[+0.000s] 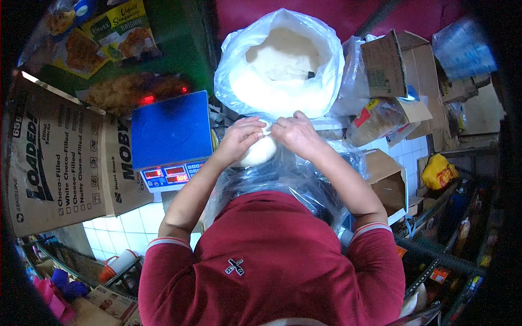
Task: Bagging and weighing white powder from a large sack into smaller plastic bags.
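Observation:
Close to my body, a small clear plastic bag [258,154] bulges with white grainy stuff, perhaps sugar. My left hand [242,138] curls around its side, with fingers closed at the gathered neck. At the same neck, my right hand [296,133] pinches the twisted plastic, its thumb side against the left fingertips. Just beyond both hands stands a big open plastic sack [231,70] of the same white stuff. Inside it, partly sunk, lies a scoop or similar tool with a dark handle end [310,75].
Left of my hands sits a digital scale with a blue platform [173,127] and lit red digits. A large printed cardboard box [60,157] stands further left. Open cartons [384,65] and a filled clear packet [375,120] crowd the right side. Crumpled clear plastic [310,176] lies by my waist.

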### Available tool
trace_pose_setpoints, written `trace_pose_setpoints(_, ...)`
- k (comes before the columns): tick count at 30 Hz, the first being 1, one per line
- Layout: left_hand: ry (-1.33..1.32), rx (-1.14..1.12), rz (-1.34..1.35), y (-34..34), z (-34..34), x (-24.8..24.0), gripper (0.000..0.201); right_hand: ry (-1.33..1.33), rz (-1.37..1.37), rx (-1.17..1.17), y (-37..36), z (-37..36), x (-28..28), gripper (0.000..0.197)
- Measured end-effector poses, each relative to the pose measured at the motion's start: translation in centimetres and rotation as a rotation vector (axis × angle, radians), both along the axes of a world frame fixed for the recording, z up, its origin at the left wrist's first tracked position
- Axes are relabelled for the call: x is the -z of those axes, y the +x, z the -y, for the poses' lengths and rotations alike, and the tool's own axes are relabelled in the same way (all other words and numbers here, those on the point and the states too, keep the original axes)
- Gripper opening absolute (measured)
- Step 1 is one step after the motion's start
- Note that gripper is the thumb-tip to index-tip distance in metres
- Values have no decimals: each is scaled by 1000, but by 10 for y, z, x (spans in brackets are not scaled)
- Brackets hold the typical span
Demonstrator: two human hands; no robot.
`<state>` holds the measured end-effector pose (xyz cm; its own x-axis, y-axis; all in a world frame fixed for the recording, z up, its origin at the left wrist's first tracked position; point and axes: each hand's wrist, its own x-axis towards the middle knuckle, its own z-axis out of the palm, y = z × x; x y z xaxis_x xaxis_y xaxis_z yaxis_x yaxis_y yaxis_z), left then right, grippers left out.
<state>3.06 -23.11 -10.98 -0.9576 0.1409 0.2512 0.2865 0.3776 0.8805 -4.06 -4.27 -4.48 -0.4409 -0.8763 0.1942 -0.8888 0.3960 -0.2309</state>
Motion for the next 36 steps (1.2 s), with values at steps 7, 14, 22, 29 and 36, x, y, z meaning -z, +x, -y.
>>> trace_pose_setpoints(7,-352,50,-88,2,4,-30,15,12,946,155,-2,-10,15,24)
trace_pose_setpoints(14,-516,210,-61,-23,16,-54,12,-509,2010,433,60,-13,35,26)
trace_pose_setpoints(22,-739,286,80,-43,6,-65,11,-676,2325,559,95,41,22,19)
trace_pose_setpoints(29,-742,363,219,-44,-5,-58,11,-1002,2332,422,100,83,25,16)
trace_pose_setpoints(36,-523,259,215,-38,15,-43,13,-886,2290,381,99,69,22,19)
